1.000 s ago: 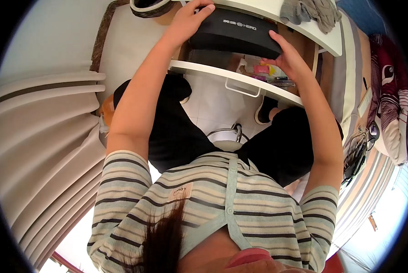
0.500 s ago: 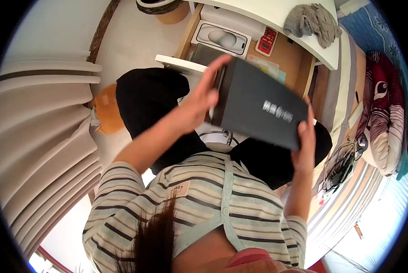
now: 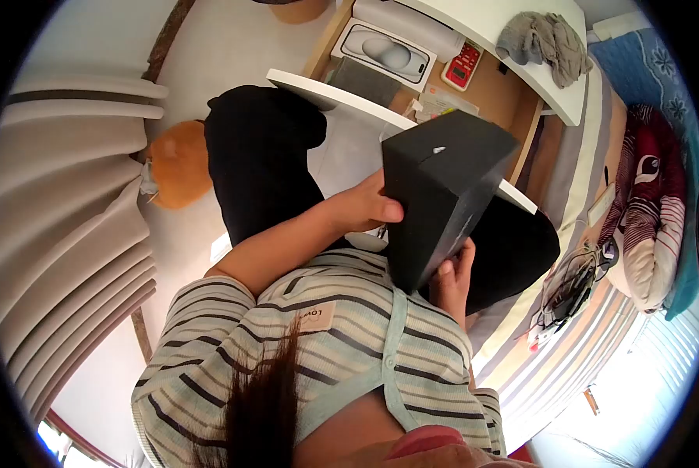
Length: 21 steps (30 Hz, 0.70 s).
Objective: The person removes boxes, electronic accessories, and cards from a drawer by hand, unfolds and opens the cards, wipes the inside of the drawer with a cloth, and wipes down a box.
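Observation:
A black box (image 3: 424,210) is held up between my two hands, above my lap and in front of the open drawer (image 3: 334,100). One end of it faces upward, with a small white mark on that end. My left hand (image 3: 365,204) grips the left side, thumb on the near face and the other fingers hidden behind. Lower on the right, my right hand (image 3: 452,281) holds the box with thumb and fingers against its side. Inside the drawer lie a white phone box (image 3: 384,53), a red calculator (image 3: 462,67) and a dark grey flat item (image 3: 363,83).
A grey cloth (image 3: 548,47) lies on the white tabletop (image 3: 451,14) above the drawer. To the right is a bed with a striped sheet (image 3: 513,343), dark tangled items (image 3: 572,292) and a maroon plush (image 3: 652,187). An orange round object (image 3: 179,165) sits on the floor by the curtain (image 3: 84,218).
The box has turned from its broad lettered face to standing end-up. My right hand has moved down and left along it, and both hands still hold it.

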Each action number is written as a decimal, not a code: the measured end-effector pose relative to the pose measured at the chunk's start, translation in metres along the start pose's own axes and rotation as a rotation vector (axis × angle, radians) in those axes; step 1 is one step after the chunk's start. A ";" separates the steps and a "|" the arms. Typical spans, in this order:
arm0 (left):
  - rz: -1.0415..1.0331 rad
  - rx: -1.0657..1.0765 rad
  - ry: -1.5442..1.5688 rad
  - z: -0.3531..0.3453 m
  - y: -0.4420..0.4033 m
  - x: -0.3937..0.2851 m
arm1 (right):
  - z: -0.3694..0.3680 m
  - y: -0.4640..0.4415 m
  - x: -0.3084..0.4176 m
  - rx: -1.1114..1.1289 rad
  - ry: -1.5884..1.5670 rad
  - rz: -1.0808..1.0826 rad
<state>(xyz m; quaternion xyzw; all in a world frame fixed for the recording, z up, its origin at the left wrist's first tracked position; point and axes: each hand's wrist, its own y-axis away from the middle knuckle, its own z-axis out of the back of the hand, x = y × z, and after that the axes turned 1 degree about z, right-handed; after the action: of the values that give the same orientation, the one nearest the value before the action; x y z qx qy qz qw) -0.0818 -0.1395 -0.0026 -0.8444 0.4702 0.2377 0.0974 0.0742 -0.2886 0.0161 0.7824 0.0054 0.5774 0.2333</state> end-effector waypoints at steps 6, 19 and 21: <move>0.047 -0.122 0.092 0.005 0.007 0.011 | -0.013 -0.001 0.016 -0.060 0.304 0.196; -0.200 -0.111 -0.225 -0.007 -0.002 -0.004 | -0.022 -0.009 0.017 0.001 0.490 0.423; -0.233 -0.076 -0.257 -0.003 -0.002 -0.003 | -0.019 -0.008 0.016 -0.026 0.484 0.413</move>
<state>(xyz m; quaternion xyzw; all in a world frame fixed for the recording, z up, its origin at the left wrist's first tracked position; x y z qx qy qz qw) -0.0805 -0.1375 0.0013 -0.8588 0.3434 0.3486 0.1515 0.0645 -0.2706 0.0318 0.6037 -0.1058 0.7820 0.1130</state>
